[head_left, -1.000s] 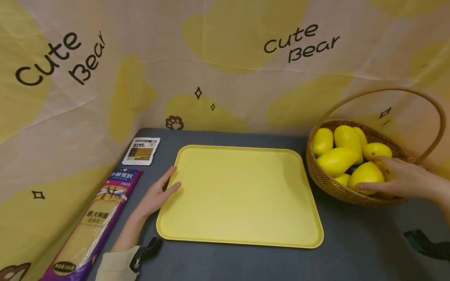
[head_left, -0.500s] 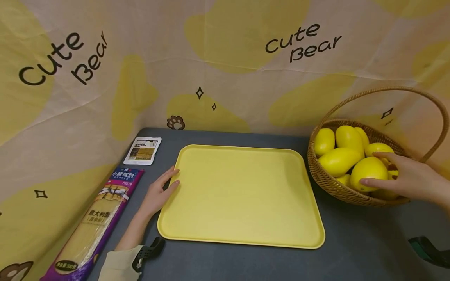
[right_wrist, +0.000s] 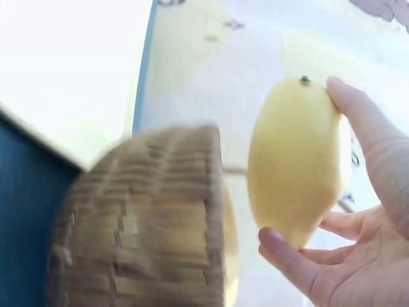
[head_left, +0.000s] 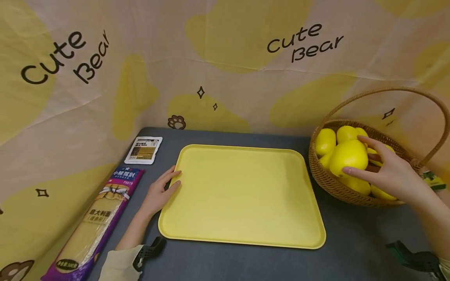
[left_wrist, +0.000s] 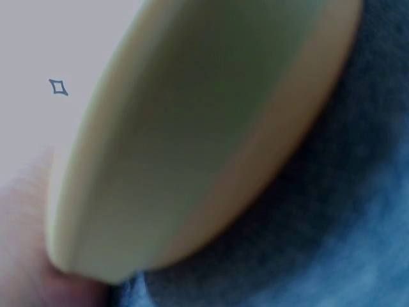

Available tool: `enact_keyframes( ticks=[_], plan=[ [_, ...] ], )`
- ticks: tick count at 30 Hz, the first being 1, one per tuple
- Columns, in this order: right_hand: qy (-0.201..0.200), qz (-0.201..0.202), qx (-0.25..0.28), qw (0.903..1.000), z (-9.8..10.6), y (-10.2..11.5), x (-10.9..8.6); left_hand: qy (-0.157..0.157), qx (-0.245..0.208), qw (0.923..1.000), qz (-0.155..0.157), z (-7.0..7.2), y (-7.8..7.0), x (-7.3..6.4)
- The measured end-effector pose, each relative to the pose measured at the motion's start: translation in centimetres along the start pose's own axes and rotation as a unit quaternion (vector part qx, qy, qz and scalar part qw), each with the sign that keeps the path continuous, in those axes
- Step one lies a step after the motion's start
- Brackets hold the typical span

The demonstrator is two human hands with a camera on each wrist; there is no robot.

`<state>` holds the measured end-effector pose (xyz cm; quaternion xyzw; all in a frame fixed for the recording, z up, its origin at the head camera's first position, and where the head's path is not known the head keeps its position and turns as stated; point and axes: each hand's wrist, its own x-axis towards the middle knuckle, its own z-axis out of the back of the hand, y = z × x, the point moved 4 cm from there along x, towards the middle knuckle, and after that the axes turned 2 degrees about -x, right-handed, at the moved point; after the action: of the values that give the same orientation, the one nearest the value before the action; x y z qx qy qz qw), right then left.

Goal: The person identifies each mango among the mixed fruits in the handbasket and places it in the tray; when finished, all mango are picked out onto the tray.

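My right hand [head_left: 390, 171] pinches a yellow mango [head_left: 349, 158] between thumb and fingers, above the wicker basket [head_left: 334, 191]. In the right wrist view this mango [right_wrist: 297, 160] shows a small green stem at its top, apart from the basket's side. More yellow fruit [head_left: 325, 141] lies in the basket, partly hidden behind the hand and the held mango. My left hand [head_left: 158, 195] rests at the left edge of the yellow tray [head_left: 242, 195], its thumb and fingers fairly straight over the rim. Close up and blurred, the tray's edge [left_wrist: 192, 141] fills the left wrist view.
A long pasta packet [head_left: 95, 222] lies along the table's left side, with a flat white-edged packet [head_left: 143, 150] behind it. The basket's tall handle [head_left: 397, 89] arches over the fruit. A green and yellow packet [head_left: 434, 180] peeks out right of the basket. Printed cloth hangs behind.
My right hand has lifted the mango off the other fruit and moved it left and up. The green and yellow packet has come into sight. My left hand stays at the tray.
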<state>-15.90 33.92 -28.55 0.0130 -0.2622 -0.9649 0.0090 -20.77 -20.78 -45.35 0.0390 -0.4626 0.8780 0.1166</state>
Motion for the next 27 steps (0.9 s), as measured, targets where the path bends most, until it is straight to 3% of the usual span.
enact_keyframes(
  ticks=[12, 21, 27],
  plan=[
    [0.051, 0.072, 0.105, 0.9905, -4.3, 5.3, 1.7, -0.006, -0.004, 0.9999, -0.015, 0.0, -0.4, 0.1],
    [0.069, 0.128, 0.168, 0.9751, -10.1, 8.7, 4.0, -0.009, -0.006, 0.9998, -0.017, 0.0, -0.3, 0.0],
    [0.083, 0.139, 0.199, 0.9666, -13.8, 10.1, 5.2, -0.008, -0.013, 0.9998, -0.016, 0.1, -0.3, -0.1]
  ],
)
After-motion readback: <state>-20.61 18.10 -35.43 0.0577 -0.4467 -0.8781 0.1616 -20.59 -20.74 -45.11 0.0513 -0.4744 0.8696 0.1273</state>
